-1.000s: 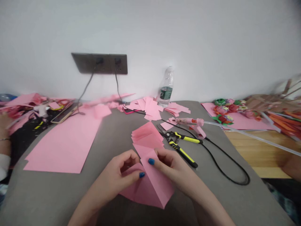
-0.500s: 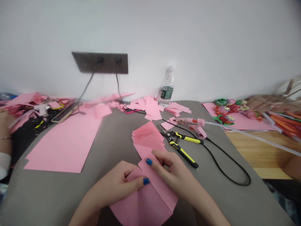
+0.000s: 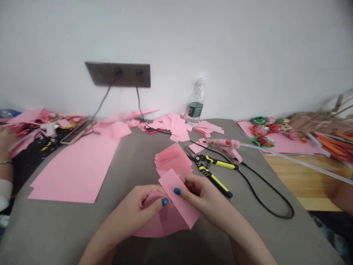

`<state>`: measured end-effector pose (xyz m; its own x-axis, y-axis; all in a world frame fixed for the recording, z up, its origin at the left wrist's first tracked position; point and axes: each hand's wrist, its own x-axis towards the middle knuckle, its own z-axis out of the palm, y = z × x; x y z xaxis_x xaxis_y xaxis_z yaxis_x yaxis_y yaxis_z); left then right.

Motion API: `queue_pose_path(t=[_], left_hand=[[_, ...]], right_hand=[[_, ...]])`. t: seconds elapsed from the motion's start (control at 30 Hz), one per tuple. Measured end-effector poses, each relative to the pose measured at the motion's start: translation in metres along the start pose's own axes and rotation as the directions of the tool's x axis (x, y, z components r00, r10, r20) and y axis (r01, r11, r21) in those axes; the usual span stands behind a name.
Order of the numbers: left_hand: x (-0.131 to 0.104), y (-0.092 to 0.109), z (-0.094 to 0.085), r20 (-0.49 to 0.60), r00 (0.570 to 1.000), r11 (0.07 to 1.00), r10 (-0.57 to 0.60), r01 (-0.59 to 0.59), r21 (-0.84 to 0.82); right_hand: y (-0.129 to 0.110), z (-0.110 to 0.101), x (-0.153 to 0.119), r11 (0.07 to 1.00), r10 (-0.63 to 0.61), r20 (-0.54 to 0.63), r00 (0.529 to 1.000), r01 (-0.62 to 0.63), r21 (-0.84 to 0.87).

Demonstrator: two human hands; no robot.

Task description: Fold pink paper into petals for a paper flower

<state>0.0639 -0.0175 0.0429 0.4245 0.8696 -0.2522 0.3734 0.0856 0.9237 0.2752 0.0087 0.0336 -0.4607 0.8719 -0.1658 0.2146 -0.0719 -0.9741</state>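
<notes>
My left hand (image 3: 143, 208) is closed on a sheet of pink paper (image 3: 162, 224), its thumb with a blue nail lying on top. Between the thumb and fingers of my right hand (image 3: 202, 193) is a narrow pink paper strip (image 3: 180, 198) that slants across the sheet. Whether strip and sheet are one piece I cannot tell. Just beyond my fingertips lies a stack of pink paper pieces (image 3: 175, 156) on the grey table. Yellow-and-black wire-stripper pliers (image 3: 213, 173) rest to the right of it, their handles pointing toward my right forearm.
A pink glue gun (image 3: 224, 143) with a long clear stick and black cord (image 3: 278, 213) lies right. At the wall stands a water bottle (image 3: 195, 106) among paper scraps (image 3: 178, 127). Large pink sheets (image 3: 79, 169) and a phone (image 3: 77, 132) are left. Another person's arm (image 3: 5, 162) shows far left.
The pink paper has been drawn up from the near edge, so less hangs below my hands. The strip under my right hand now stands out as a clear rectangle. My left thumb shifted slightly left.
</notes>
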Motion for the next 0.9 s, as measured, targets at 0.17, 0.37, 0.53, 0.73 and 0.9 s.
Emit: queue_pose_path(t=[0.17, 0.37, 0.53, 0.73, 0.9], left_hand=[[0.006, -0.005, 0.001, 0.032, 0.995, 0.969, -0.099, 0.104, -0.224], [0.004, -0.001, 0.001, -0.072, 0.974, 0.975, -0.214, 0.21, -0.068], [0.004, 0.002, -0.002, -0.085, 0.966, 0.969, -0.245, 0.245, -0.011], [0.003, 0.003, -0.004, -0.085, 0.97, 0.973, -0.228, 0.23, 0.009], [0.001, 0.004, -0.006, -0.107, 0.972, 0.975, -0.208, 0.215, 0.063]], right_hand=[[0.006, 0.005, 0.004, 0.993, -0.103, -0.101, 0.99, 0.095, -0.074], [0.009, 0.006, 0.005, 0.97, -0.129, -0.2, 0.971, 0.082, -0.23], [0.01, 0.007, 0.006, 0.964, -0.124, -0.227, 0.966, 0.063, -0.258], [0.008, 0.01, 0.007, 0.959, -0.139, -0.239, 0.961, 0.071, -0.273], [0.006, 0.012, 0.006, 0.96, -0.145, -0.231, 0.962, 0.08, -0.268]])
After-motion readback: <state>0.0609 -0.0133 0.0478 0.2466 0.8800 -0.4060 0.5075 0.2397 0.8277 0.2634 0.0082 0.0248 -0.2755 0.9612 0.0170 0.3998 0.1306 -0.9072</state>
